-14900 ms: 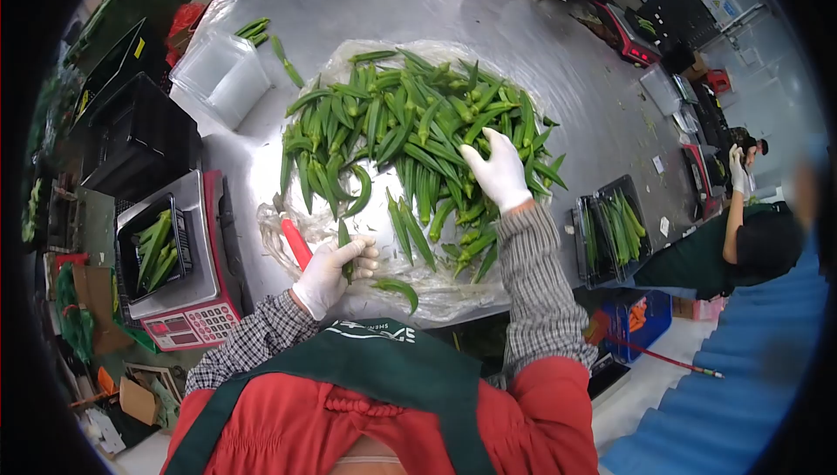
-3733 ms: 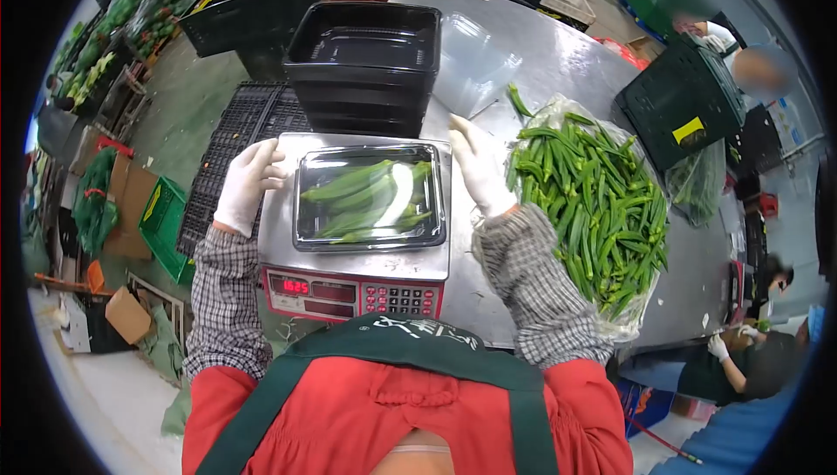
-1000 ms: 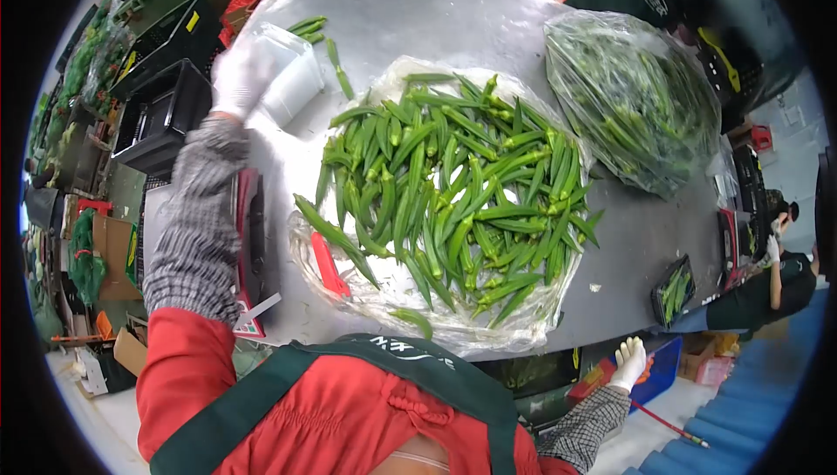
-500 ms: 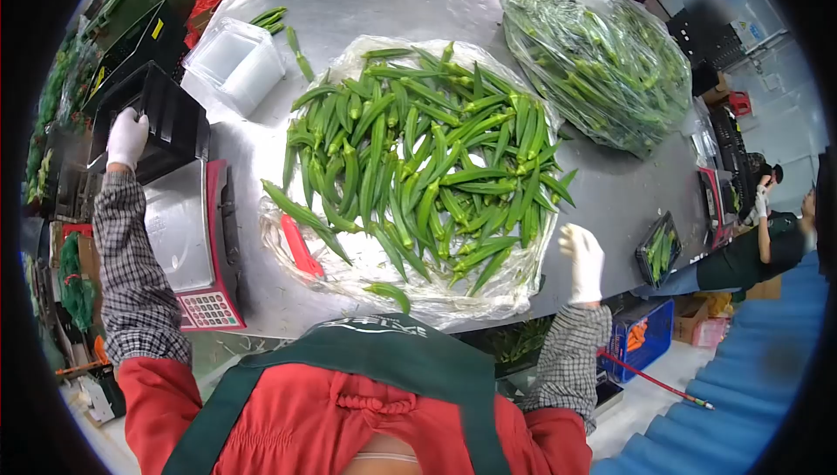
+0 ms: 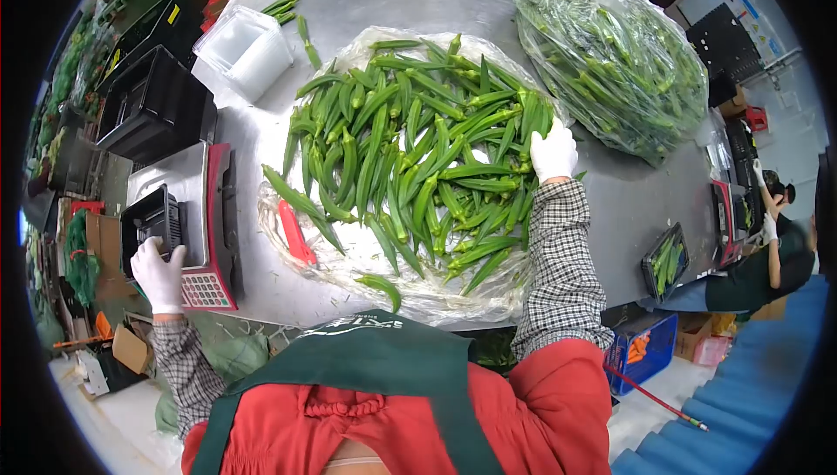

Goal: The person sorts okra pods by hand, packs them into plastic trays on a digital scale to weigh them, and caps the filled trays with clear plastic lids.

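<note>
The left hand (image 5: 159, 276), thumb parted from fingers, meets the near edge of a black tray (image 5: 173, 216) on the scale (image 5: 195, 224); the right hand (image 5: 554, 152) touches the right side of the okra heap (image 5: 379, 139) on the table (image 5: 623, 226) (whether either pinches anything, I cannot tell).

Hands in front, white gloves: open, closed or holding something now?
Left hand: at the black tray; grip unclear.
Right hand: at the okra; cannot tell whether it holds any.

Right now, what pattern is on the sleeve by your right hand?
The sleeve has small dark-and-white checks, best seen in the head view.
</note>
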A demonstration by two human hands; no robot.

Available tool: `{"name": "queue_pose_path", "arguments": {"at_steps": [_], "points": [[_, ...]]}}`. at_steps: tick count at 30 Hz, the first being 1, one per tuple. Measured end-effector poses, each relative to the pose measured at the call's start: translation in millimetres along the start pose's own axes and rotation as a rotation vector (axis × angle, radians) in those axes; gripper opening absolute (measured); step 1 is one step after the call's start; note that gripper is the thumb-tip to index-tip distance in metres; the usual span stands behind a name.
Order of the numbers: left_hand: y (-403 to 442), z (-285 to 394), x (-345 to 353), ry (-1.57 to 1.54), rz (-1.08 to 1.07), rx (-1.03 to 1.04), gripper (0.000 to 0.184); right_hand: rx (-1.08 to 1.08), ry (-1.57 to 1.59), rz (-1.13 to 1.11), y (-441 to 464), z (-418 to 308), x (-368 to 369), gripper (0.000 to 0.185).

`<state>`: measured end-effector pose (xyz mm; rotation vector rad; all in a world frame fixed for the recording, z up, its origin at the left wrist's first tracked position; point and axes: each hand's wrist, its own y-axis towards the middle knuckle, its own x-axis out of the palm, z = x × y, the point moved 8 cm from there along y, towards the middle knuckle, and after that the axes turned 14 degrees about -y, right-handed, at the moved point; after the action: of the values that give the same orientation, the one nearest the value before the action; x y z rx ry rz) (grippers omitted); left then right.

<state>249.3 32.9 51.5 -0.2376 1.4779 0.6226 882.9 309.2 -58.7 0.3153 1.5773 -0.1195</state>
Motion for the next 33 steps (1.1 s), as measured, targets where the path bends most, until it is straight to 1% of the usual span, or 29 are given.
{"name": "queue_pose_path", "arguments": {"at_steps": [1,2,3,4,6,7,9,11,12,14,16,17,18,19,22,23,24,25,27,28,30,31,32,33], "points": [[-10,22,-8,-0.031,0.156,0.189,0.053,0.009,0.026,-0.044,5,4,7,0.058],[-19,58,-23,-0.146,0.23,0.297,0.056,0.014,0.05,-0.091,7,7,12,0.058],[-24,93,-34,-0.356,0.234,0.383,0.055,-0.009,0.039,-0.099,1,7,10,0.057],[-27,120,-36,-0.527,0.198,0.428,0.049,-0.004,0.028,-0.133,0,6,9,0.057],[-33,191,-27,-0.738,0.039,0.543,0.046,0.016,0.004,-0.198,-3,7,9,0.056],[-38,226,-14,-0.727,-0.033,0.673,0.045,0.018,0.019,-0.197,-3,7,10,0.058],[-52,291,14,-0.858,-0.207,0.822,0.041,0.018,0.013,-0.182,-6,2,8,0.06],[-67,348,33,-0.907,-0.247,0.98,0.039,0.021,0.042,-0.172,-2,10,25,0.066],[-73,374,44,-0.953,-0.308,1.034,0.036,0.002,0.119,-0.135,-5,13,23,0.067],[-83,418,72,-0.978,-0.369,1.113,0.031,-0.003,0.439,-0.102,4,35,50,0.063],[-89,456,106,-0.938,-0.418,1.165,0.028,0.065,0.831,-0.103,-2,46,43,0.057],[-90,472,130,-0.832,-0.512,1.106,0.028,0.103,1.029,-0.101,-9,52,34,0.054],[-88,486,152,-0.719,-0.603,1.043,0.028,0.116,1.157,-0.168,-18,56,21,0.047],[-89,491,158,-0.649,-0.638,1.059,0.031,0.127,1.203,-0.206,-25,55,10,0.044],[-85,473,136,-0.837,-0.59,1.042,0.031,0.126,1.332,-0.286,-53,47,-18,0.038],[-75,458,117,-1.046,-0.524,0.949,0.03,0.114,1.348,-0.316,-62,44,-22,0.035],[-66,445,111,-1.124,-0.567,0.788,0.031,0.111,1.337,-0.311,-71,40,-22,0.035],[-62,435,129,-1.346,-0.878,0.458,0.032,0.048,1.269,-0.317,-80,26,-27,0.036],[-86,425,159,-1.782,-1.441,-0.333,0.032,-0.112,1.075,-0.317,-99,-14,-34,0.037],[-94,426,164,-1.965,-1.551,-0.468,0.032,-0.212,0.953,-0.298,-108,-38,-37,0.038],[-104,434,151,-2.213,-1.534,-0.622,0.034,-0.347,0.95,-0.378,-120,-83,-45,0.038],[-110,428,157,-2.221,-1.555,-0.572,0.035,-0.462,0.923,-0.32,-122,-94,-56,0.036],[-111,417,161,-2.178,-1.425,-0.609,0.033,-0.575,0.895,-0.264,-126,-102,-64,0.035],[-111,406,167,-2.111,-1.456,-0.66,0.032,-0.474,1.018,-0.282,-113,-92,-57,0.033]]}}
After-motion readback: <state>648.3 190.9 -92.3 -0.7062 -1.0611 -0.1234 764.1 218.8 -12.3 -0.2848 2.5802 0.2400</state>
